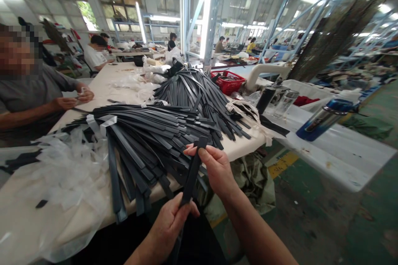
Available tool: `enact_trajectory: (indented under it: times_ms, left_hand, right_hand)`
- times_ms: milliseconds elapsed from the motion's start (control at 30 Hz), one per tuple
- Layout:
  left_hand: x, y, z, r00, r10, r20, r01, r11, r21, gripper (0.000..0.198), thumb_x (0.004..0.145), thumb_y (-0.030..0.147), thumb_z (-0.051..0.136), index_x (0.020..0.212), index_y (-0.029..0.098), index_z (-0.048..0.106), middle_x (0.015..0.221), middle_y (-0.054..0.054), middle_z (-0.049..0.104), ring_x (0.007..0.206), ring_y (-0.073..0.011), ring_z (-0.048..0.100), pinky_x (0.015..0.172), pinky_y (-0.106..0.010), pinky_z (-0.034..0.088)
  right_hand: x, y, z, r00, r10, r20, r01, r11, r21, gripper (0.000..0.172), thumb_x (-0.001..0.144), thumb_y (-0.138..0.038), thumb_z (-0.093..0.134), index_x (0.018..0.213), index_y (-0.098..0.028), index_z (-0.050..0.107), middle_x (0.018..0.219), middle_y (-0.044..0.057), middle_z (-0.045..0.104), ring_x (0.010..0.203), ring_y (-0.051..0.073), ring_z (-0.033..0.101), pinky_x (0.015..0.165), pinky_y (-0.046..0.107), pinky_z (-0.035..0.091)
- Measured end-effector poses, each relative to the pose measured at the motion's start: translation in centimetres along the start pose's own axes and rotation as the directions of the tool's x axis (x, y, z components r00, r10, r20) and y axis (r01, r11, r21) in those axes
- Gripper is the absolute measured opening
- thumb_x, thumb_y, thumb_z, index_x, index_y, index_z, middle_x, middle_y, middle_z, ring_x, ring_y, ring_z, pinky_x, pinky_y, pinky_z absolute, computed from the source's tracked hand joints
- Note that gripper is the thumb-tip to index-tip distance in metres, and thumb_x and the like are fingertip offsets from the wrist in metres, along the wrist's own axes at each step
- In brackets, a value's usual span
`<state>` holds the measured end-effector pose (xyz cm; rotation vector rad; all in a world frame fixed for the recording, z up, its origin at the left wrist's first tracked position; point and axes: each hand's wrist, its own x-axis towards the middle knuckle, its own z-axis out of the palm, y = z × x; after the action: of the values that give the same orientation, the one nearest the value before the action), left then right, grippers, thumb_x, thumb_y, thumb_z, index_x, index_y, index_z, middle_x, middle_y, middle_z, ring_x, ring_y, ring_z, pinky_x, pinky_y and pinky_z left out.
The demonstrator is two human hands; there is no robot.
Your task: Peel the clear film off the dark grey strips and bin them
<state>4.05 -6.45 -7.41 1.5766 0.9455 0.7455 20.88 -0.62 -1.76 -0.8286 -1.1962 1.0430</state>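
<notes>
Left hand [170, 220]: thumb and fingers closed together, pinching one black strip [192, 177] along its lower part. Right hand [215, 165]: thumb and forefinger pinching the same strip near its upper end. Strip: flat, dark, held aslant between the two hands, in front of the table's near edge. Just beyond, one large fanned bundle of black strips [146, 132], with white bands [108, 121] about its left part, lying on a beige-topped table [241, 145]. Left of it, one heap of clear plastic sheeting [70, 169]. Behind, a second heap of dark strips [189, 91]; past that, one red basket [228, 83]. To the right, one white side shelf [345, 165] bearing a blue bottle [323, 121], tilted in view, and a clear bottle [285, 103]. Across the table at left, one co-worker [18, 103] in a grey top, both hands raised together over the table edge.
</notes>
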Motion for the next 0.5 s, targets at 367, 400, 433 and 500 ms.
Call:
enact_trajectory:
  times_ms: [367, 400, 433, 500]
  left_hand:
    - [-5.3, -2.2, -5.8, 0.989, -0.134, 0.062, 0.131, 0.609, -0.782, 0.048, 0.077, 0.056, 0.075, 0.1, 0.014, 0.072, 0.058, 0.001, 0.058, 0.042, -0.0074, 0.047, 0.051, -0.022, 0.045]
    - [-6.0, -1.3, -7.0, 0.994, -0.104, -0.026, 0.04, 0.582, -0.812, 0.044, 0.076, 0.049, 0.078, 0.104, 0.015, 0.073, 0.057, 0.003, 0.055, 0.041, -0.0054, 0.043, 0.054, -0.022, 0.048]
    - [-6.8, -0.2, -8.2, 0.989, -0.075, -0.124, -0.062, 0.555, -0.83, 0.042, 0.076, 0.045, 0.079, 0.107, 0.016, 0.074, 0.057, 0.005, 0.052, 0.04, -0.0038, 0.038, 0.055, -0.022, 0.05]
    - [-8.8, 2.4, -11.0, 0.935, -0.059, -0.351, -0.274, 0.511, -0.815, 0.044, 0.075, 0.041, 0.081, 0.112, 0.02, 0.073, 0.058, 0.007, 0.047, 0.039, -0.0018, 0.028, 0.053, -0.018, 0.05]
  right_hand:
    - [0.9, 0.3, -3.7, 0.978, 0.048, -0.201, -0.019, 0.989, 0.146, 0.015, 0.084, -0.043, 0.072, 0.089, -0.031, 0.08, 0.122, 0.004, 0.074, 0.121, 0.025, 0.065, 0.11, 0.041, 0.046]
    - [0.9, 0.8, -4.2, 0.977, 0.068, -0.203, -0.044, 0.992, 0.122, 0.018, 0.085, -0.043, 0.069, 0.093, -0.032, 0.08, 0.127, 0.003, 0.072, 0.126, 0.025, 0.061, 0.112, 0.041, 0.045]
    - [0.7, 1.4, -4.6, 0.977, 0.091, -0.194, -0.073, 0.992, 0.1, 0.021, 0.087, -0.045, 0.066, 0.097, -0.032, 0.08, 0.13, 0.004, 0.07, 0.13, 0.025, 0.059, 0.112, 0.042, 0.045]
    - [0.2, 2.7, -4.7, 0.977, 0.152, -0.148, -0.144, 0.987, 0.065, 0.028, 0.09, -0.048, 0.06, 0.102, -0.03, 0.079, 0.129, 0.006, 0.07, 0.133, 0.026, 0.056, 0.112, 0.042, 0.047]
